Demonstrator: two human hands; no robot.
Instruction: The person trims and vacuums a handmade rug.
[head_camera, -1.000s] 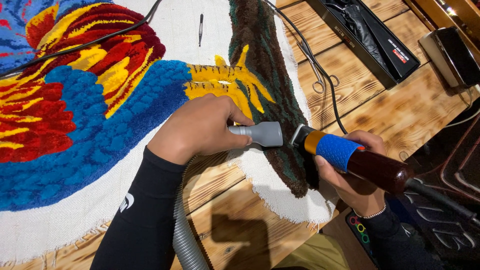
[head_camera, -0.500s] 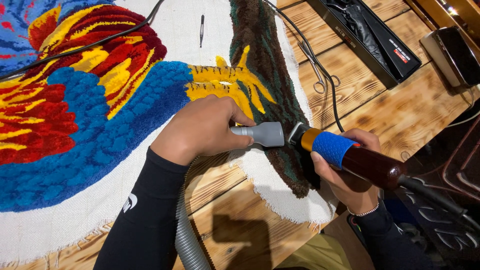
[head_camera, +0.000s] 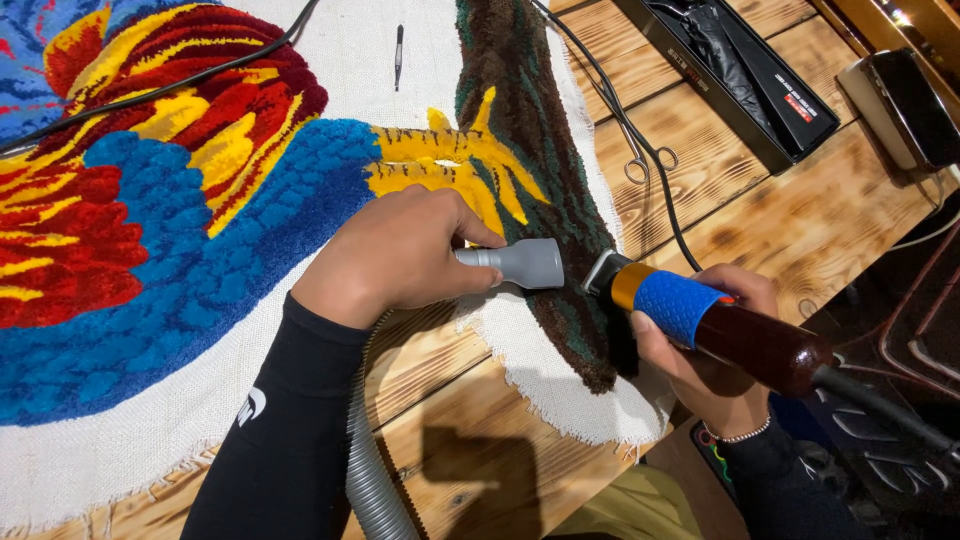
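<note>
Nearest us, one ribbed grey hose (head_camera: 372, 470) climbs over the frayed edge of the white backing cloth (head_camera: 100, 460), and our left hand (head_camera: 395, 255) is closed around the grey nozzle (head_camera: 520, 263), its mouth touching the brown pile of the tufted rug (head_camera: 200, 230). Just beside it, our right hand (head_camera: 700, 360) grips one trimmer (head_camera: 720, 325), smooth and dark with a blue knobbly sleeve, its tip on the rug's brown border near the table (head_camera: 720, 210) edge. Farther off lie one pair of scissors (head_camera: 645, 155), two black cords, one pen-like tool (head_camera: 398, 50) and a long black box (head_camera: 740, 70), with bare planks between.
</note>
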